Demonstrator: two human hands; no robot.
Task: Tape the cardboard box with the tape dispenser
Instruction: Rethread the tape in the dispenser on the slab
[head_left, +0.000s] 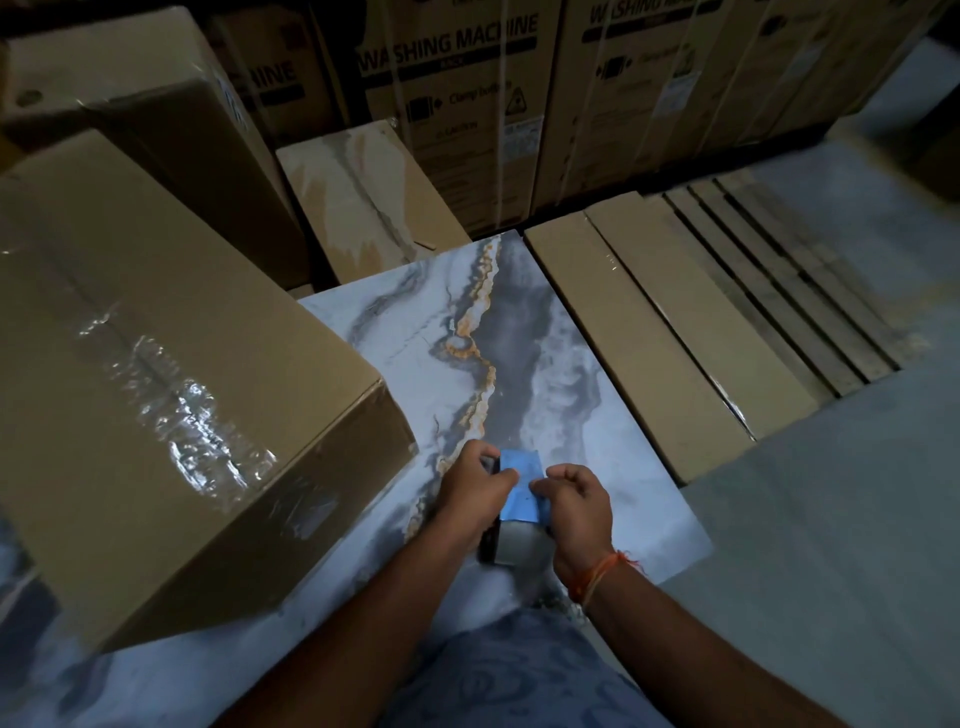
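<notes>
Nearest, at 6 o'clock: blue patterned fabric over a lap (514, 675). Just beyond, left hand (470, 491) and right hand (574, 501) both closed on the blue-and-grey tape dispenser (519, 512), left fingers curled over its left side, right fingers pinching the blue plate; orange thread band (597, 574) on the right wrist. Underneath, grey marbled tile floor with an orange vein (498, 332). At 9 o'clock, apart from the dispenser: large brown cardboard box (156, 389), clear shiny tape along its top seam. At 2 o'clock: flat brown cartons (727, 312) in a row.
</notes>
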